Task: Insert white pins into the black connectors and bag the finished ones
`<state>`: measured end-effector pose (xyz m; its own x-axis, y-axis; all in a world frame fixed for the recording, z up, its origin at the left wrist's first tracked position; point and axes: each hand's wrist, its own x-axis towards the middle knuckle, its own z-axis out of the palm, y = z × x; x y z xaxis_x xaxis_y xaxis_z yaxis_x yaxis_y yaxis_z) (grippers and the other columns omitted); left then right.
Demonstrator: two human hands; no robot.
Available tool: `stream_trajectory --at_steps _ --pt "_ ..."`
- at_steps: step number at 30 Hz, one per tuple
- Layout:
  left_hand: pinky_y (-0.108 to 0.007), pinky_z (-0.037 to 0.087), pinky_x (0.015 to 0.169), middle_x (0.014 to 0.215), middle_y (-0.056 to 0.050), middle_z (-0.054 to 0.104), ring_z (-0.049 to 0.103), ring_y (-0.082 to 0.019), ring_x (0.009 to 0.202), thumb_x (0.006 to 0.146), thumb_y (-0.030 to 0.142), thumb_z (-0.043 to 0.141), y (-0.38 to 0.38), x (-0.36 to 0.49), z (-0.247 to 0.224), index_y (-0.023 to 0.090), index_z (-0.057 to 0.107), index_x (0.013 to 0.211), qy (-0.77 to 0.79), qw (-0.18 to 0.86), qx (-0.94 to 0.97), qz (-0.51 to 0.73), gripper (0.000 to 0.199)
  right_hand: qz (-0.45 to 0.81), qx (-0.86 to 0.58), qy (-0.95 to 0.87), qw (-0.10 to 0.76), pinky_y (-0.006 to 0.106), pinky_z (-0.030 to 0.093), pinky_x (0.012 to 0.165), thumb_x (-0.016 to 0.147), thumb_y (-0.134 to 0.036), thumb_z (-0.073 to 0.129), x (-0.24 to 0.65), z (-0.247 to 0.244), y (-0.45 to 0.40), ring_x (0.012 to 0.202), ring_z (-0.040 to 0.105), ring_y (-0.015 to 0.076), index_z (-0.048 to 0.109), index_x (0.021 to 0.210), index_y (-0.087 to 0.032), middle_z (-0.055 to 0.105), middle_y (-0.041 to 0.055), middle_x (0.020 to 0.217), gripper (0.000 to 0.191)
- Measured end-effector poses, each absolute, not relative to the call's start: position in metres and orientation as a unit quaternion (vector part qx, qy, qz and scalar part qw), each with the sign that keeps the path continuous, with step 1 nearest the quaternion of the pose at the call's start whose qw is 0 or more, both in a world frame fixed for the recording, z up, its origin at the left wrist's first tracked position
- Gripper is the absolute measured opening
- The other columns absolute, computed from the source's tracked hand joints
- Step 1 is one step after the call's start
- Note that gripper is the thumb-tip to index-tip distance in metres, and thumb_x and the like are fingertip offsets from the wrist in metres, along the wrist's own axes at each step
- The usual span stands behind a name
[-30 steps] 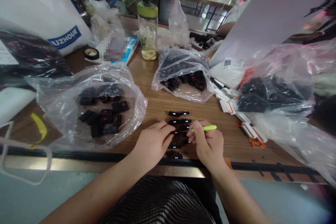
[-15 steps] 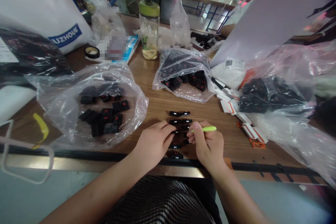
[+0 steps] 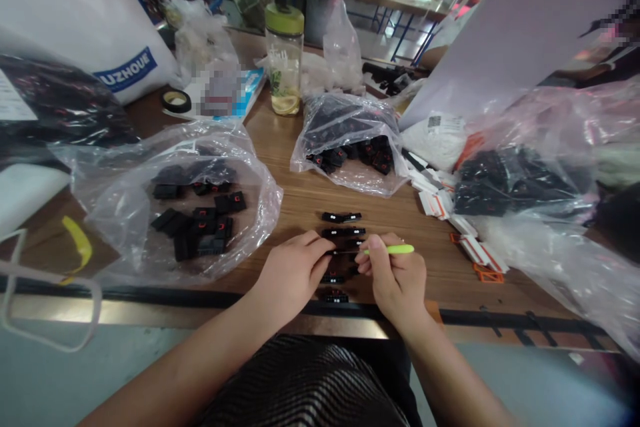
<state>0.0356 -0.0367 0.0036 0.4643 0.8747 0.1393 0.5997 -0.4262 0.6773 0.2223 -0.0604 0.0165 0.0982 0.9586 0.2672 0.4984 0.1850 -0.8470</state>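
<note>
My left hand (image 3: 293, 270) is closed, its thumb and fingertips pinched on a small black plastic connector (image 3: 337, 253) that they partly cover. A thin tool with a bright green handle (image 3: 400, 249) is gripped between the thumb and fingers of my right hand (image 3: 400, 277). Its slim shaft points left to the connector under my left fingertips; the tip is too small to make out. Above my fingers lie black connector pairs with white marks (image 3: 344, 232). Nearer the table edge lie further black connectors (image 3: 337, 297), some partly hidden by my hands.
An open clear bag (image 3: 260, 233) of black connectors lies at left, another bag (image 3: 350, 177) beyond my hands. White and orange parts (image 3: 475, 250) and a bag of black pieces (image 3: 525, 180) are at right. A green-lidded bottle (image 3: 285, 60) and black tape roll (image 3: 177, 101) stand behind.
The green handle has shifted slightly to the right and down in my right hand's grip. My left hand stays in place, and the connectors lie as before.
</note>
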Motion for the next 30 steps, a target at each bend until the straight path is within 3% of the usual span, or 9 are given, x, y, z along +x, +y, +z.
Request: stream_trajectory --at_steps 17,25,30 --pt "-0.038 0.054 0.086 0.1 -0.004 0.068 0.066 -0.02 0.091 0.095 0.013 0.057 -0.035 0.036 0.006 0.02 0.068 0.112 0.453 0.286 0.81 0.239 0.021 0.24 -0.586 -0.673 0.382 0.023 0.049 0.055 0.099 -0.032 0.05 0.217 0.019 -0.057 0.055 0.063 0.0104 0.063 0.079 -0.019 0.068 -0.0003 0.069 0.027" --pt "-0.04 0.056 0.085 0.102 -0.004 0.069 0.067 -0.021 0.091 0.095 0.016 0.057 -0.042 0.025 0.015 0.02 0.068 0.111 0.438 0.283 0.829 0.203 0.02 0.278 -0.578 -0.591 0.489 0.02 0.047 0.047 0.098 -0.036 0.054 0.23 0.041 -0.047 0.049 0.06 0.0084 0.067 0.076 -0.018 0.065 -0.001 0.063 0.031" --pt "-0.037 0.055 0.09 0.111 -0.003 0.067 0.067 -0.019 0.095 0.097 0.019 0.056 -0.03 0.022 0.031 0.021 0.066 0.115 0.447 0.251 0.824 0.24 0.021 0.287 -0.565 -0.612 0.473 0.02 0.047 0.048 0.098 -0.038 0.055 0.233 0.045 -0.028 0.05 0.06 0.0083 0.069 0.08 -0.018 0.066 -0.0004 0.065 0.03"
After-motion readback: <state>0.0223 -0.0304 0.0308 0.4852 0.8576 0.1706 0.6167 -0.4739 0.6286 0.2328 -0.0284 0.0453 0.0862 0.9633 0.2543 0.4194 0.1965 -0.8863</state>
